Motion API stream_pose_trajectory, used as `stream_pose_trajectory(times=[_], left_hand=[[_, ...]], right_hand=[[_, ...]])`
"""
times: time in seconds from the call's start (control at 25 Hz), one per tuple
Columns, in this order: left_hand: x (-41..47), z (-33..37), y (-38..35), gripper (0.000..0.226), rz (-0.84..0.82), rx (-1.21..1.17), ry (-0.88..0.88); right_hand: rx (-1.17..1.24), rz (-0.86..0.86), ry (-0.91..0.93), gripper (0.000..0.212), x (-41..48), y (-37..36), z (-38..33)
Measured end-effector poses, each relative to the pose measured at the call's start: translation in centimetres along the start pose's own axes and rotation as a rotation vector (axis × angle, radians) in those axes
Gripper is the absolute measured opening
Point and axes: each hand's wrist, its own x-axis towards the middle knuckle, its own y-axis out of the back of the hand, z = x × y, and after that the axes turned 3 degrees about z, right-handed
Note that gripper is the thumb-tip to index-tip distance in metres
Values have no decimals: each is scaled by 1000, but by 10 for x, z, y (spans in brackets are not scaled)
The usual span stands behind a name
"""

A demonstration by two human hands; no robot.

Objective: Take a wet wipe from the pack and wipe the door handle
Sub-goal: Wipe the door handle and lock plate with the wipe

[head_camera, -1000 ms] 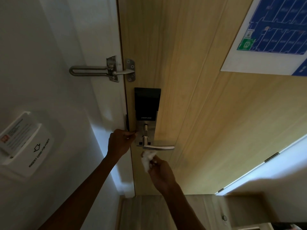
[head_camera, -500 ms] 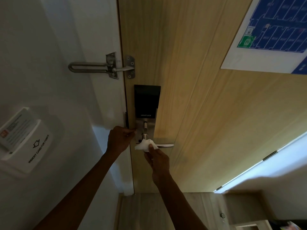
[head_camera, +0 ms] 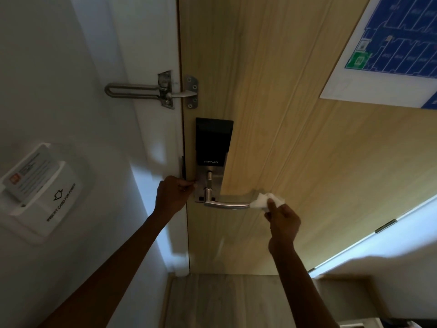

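Two hands are at work on the door, all of it placed here by the handle. Largest is the wooden door itself, shut against the white frame to the handle's left. Above the handle sits the black lock, and higher again the swing latch. The handle is a steel lever running rightward from its plate. The left hand is closed at the door edge just left of the plate, fingers pinched together near the lock plate; whether it grips anything I cannot tell. The right hand is clamped on the wipe, bunched white between thumb and fingers, touching the lever's free right end. No pack shows.

Wiping looks under way, with the wipe at the tip of the lever. Next, I judge, the wipe should run back leftward along the lever to the neck and round its underside, pressed firmly so it does not slip off the end.
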Motion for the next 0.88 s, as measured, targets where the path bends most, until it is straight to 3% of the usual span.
stream_pose_trajectory(times=[0.12, 0.4, 0.6, 0.88], left_hand=[[2, -2, 0, 22, -5, -5, 1], [3, -4, -2, 19, 9, -9, 10], [3, -5, -4, 20, 4, -7, 12], [5, -5, -4, 22, 11, 18, 13]], right_hand=[[-68, -101, 218, 23, 0, -15, -14], [-490, -432, 787, 24, -21, -47, -1], [-982, -633, 1087, 24, -23, -37, 23], [-993, -741, 1074, 23, -4, -40, 8]])
